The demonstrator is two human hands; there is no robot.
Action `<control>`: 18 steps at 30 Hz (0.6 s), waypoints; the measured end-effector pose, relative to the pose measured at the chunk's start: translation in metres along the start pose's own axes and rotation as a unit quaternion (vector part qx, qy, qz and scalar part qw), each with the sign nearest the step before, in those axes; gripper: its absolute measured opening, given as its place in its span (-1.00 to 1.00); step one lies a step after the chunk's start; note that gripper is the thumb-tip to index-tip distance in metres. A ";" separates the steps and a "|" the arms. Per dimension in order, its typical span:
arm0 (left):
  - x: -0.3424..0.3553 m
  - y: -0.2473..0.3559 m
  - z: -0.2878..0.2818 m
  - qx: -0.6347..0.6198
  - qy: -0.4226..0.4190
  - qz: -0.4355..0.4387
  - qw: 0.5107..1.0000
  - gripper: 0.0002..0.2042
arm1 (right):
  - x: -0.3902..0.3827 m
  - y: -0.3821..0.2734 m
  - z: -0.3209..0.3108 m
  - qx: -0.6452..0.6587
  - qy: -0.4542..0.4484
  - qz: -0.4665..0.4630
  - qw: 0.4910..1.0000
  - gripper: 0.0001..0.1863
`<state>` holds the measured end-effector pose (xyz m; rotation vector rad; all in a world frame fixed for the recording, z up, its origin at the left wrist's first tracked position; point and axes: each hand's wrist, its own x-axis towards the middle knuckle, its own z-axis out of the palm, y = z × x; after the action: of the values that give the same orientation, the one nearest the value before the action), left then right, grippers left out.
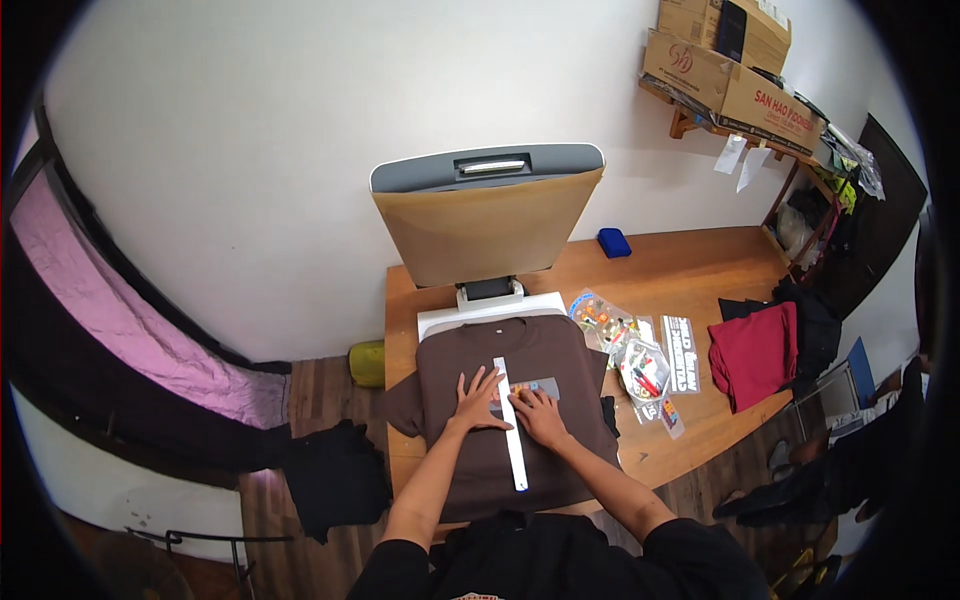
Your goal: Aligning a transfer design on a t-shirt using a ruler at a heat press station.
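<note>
We log the ruler (515, 450) running lengthwise down the shirt (466, 480) between both hands — left hand (474, 402) splayed at its edge, right hand (541, 417) loosely bent over the print (549, 386), neither clamped.

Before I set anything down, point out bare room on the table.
The wooden table is bare between the blue box, transfer sheets and maroon cloth; a smaller patch runs from the sheets to the front edge. Crowded: the brown T-shirt, under the white ruler, left hand and right hand.
</note>
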<state>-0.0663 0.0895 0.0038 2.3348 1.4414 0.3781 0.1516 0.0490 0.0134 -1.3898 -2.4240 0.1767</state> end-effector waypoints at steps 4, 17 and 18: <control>-0.003 0.002 0.001 -0.062 -0.006 0.032 0.998 0.29 | -0.004 0.006 0.003 0.034 0.009 -0.017 0.999 -0.53; -0.060 0.031 -0.001 -0.016 0.088 0.014 0.996 -0.21 | -0.018 0.014 -0.013 0.026 0.019 0.104 0.994 -0.52; -0.068 0.037 0.004 0.010 0.106 0.006 0.994 -0.28 | -0.022 0.017 -0.014 0.032 0.044 0.073 0.996 -0.52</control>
<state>-0.0650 0.0126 0.0148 2.3785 1.5329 0.6330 0.1806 0.0379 0.0172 -1.5134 -2.2268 0.2220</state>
